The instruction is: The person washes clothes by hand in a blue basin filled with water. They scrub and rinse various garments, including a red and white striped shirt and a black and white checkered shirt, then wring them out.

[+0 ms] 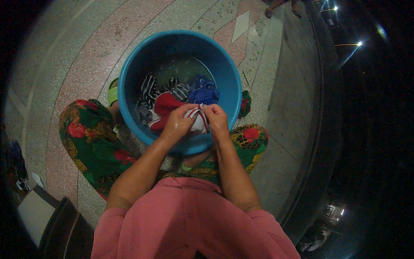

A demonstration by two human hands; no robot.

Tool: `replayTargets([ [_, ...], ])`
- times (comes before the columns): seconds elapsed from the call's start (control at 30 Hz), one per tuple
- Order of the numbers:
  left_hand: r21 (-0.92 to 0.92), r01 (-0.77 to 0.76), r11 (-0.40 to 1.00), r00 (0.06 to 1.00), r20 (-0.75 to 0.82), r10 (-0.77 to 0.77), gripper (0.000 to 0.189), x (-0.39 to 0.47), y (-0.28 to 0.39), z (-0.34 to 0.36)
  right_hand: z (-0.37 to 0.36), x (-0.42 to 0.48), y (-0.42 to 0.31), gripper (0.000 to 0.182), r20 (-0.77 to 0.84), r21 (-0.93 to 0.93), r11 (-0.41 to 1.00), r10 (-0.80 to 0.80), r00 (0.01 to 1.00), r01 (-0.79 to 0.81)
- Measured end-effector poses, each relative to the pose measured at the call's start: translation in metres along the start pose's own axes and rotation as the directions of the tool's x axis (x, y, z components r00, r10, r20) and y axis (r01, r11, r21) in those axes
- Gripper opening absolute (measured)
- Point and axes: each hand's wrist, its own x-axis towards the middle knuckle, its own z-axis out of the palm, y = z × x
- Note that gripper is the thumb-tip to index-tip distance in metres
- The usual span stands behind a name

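Observation:
My left hand (179, 122) and my right hand (217, 119) pinch the striped edge of a red and white garment (167, 105) above the near side of a large blue plastic tub (125, 106). The garment's red part hangs into the tub, left of my hands. Black-and-white striped cloth (148, 86) and a blue cloth (204, 94) lie heaped in the tub, partly in cloudy water (181, 67). Both hands look wet. My fingertips are close together, with white fabric bunched between them.
The tub stands on a patterned terrazzo floor (97, 64), between my knees. A green slipper (113, 94) shows beside its left wall. At the top right are another person's feet (268, 13). A dark raised edge (318, 129) runs along the right. A pale flat thing (37, 213) lies lower left.

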Motion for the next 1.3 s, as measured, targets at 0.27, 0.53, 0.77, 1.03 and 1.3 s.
replayTargets([
  [0.27, 0.069, -0.141, 0.988, 0.990, 0.008, 0.141, 0.035, 0.002, -0.008, 0.000, 0.011, -0.010, -0.017, 0.020, 0.078, 0.410, 0.910, 0.024, 0.997, -0.054],
  [0.53, 0.151, -0.196, 0.969, 0.973, 0.152, 0.173, 0.045, -0.001, -0.027, -0.006, 0.017, -0.011, -0.013, 0.021, 0.032, 0.454, 0.882, 0.122, 0.992, -0.123],
  [0.77, 0.313, -0.255, 0.915, 0.962, 0.178, 0.207, 0.043, 0.000, -0.032, -0.006, 0.011, -0.012, -0.008, 0.019, 0.012, 0.216, 0.969, 0.119, 0.993, -0.119],
  [1.03, 0.149, -0.200, 0.968, 0.968, 0.184, 0.172, 0.037, 0.000, -0.016, -0.002, 0.004, 0.005, 0.024, 0.015, -0.160, 0.169, 0.985, -0.012, 0.987, 0.039],
  [1.3, 0.273, -0.314, 0.909, 0.949, 0.124, 0.290, 0.022, 0.002, 0.010, 0.000, -0.035, 0.012, -0.009, 0.018, -0.368, 0.659, 0.711, 0.021, 0.930, 0.245],
])
